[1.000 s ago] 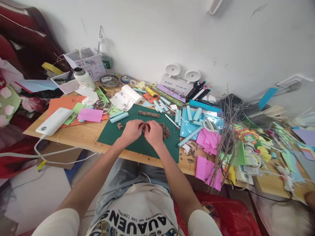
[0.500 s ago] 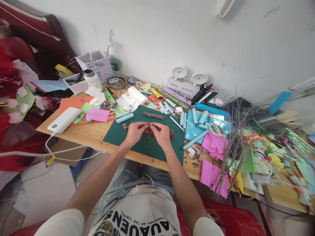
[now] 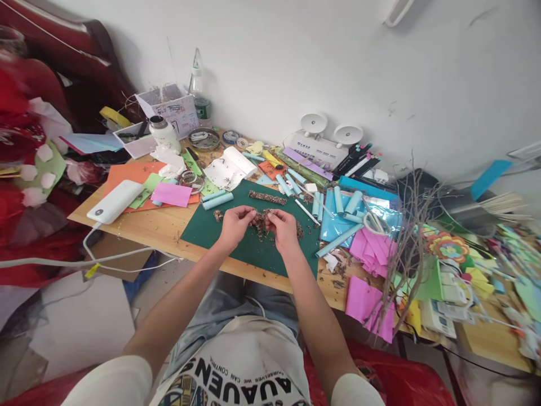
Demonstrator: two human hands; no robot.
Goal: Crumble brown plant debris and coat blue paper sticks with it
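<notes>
Over a dark green mat [image 3: 249, 256], my left hand [image 3: 237, 225] and my right hand [image 3: 282, 228] are a little apart, on either side of a pile of brown crumbled bits [image 3: 261, 224]. The fingers of each hand are pinched together at the pile's edge; what they hold is too small to make out. A brown, bit-covered stick [image 3: 267, 197] lies on the mat behind the hands. A small brown clump [image 3: 218, 215] is left of my left hand. Two light blue rolls [image 3: 217, 201] rest at the mat's left edge.
White power bank [image 3: 115, 202] and pink paper [image 3: 171, 194] are at the left of the wooden table [image 3: 163, 235]. Blue rolls [image 3: 338, 239], scissors [image 3: 375, 223], pink sheets [image 3: 369, 304] and upright twigs [image 3: 408, 254] stand or lie right. A white bottle [image 3: 164, 134] is at the back left.
My hands have moved slightly apart, and more of the brown pile shows between them. The whole view has shifted slightly.
</notes>
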